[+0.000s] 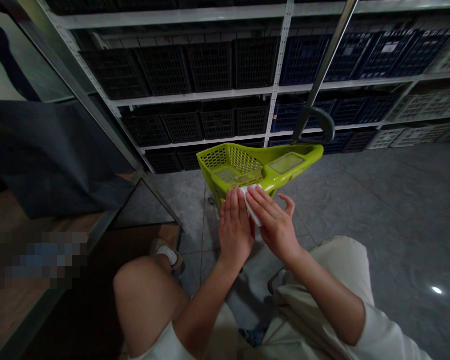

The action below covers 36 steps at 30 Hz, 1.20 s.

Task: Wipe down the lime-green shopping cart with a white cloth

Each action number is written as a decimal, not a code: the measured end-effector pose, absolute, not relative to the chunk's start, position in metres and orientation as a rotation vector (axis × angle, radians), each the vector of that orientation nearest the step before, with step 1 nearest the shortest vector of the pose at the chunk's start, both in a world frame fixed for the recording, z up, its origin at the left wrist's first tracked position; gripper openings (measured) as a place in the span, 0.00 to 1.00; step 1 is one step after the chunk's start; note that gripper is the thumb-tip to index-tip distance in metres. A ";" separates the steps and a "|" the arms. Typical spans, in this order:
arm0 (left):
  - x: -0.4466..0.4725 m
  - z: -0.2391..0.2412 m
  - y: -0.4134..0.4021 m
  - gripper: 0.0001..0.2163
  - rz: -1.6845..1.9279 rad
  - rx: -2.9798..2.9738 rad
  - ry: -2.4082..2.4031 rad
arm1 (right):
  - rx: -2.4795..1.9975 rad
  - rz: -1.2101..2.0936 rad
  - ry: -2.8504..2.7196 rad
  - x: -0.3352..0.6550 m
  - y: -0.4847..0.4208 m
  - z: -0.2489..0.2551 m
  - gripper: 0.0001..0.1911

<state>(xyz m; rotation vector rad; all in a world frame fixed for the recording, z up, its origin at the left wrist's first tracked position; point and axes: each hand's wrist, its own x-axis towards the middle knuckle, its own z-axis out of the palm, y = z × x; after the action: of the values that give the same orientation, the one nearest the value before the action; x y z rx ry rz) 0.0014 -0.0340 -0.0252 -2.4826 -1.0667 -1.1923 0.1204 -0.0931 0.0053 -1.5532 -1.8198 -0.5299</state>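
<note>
A folded white cloth (258,218) sits at the near edge of a green basket (272,176), in front of the seated person and just above the gap between the knees — a spot where both arms can reach it without stretching. The right hand (270,215) grasps the cloth, its fingers laid long across the top and the little finger lifted clear, probably because the narrow fold leaves no room for it; the thumb is hidden. The left hand (235,222) lies alongside with straight fingers, tips against the cloth's upper left edge, as if to steady it; whether it also grips, I cannot tell. The basket has perforated walls and a pale rectangular panel (286,163) on its tapering right part. Near that end stands a metal pole (332,55) carrying a grey loop handle (327,125), which seems placed for pulling or hanging. Grey floor tiles (397,200) spread beneath. At left, dark fabric (67,155) drapes over a table (92,221). Behind, a white shelving rack (273,100) bears black crates (210,65), blue crates (303,60) and white crates (416,107) — ranked side by side, apparently grouped by colour for easy finding.
</note>
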 end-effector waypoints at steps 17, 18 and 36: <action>0.006 -0.025 -0.038 0.34 -1.200 -2.486 -1.063 | -1.471 -0.484 -1.784 0.115 -0.095 0.007 0.33; 0.006 -0.024 -0.038 0.35 -1.196 -2.489 -1.064 | -1.465 -0.494 -1.813 0.119 -0.095 0.008 0.33; 0.004 -0.024 -0.038 0.34 -1.216 -2.502 -1.066 | -1.534 -0.481 -1.746 0.118 -0.094 0.005 0.35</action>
<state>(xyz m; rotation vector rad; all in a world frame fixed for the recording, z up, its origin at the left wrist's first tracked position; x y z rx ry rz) 0.0039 -0.0381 -0.0239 -2.5017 -1.0661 -1.2157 0.1183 -0.0939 0.0045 -1.5345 -1.7465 -0.4807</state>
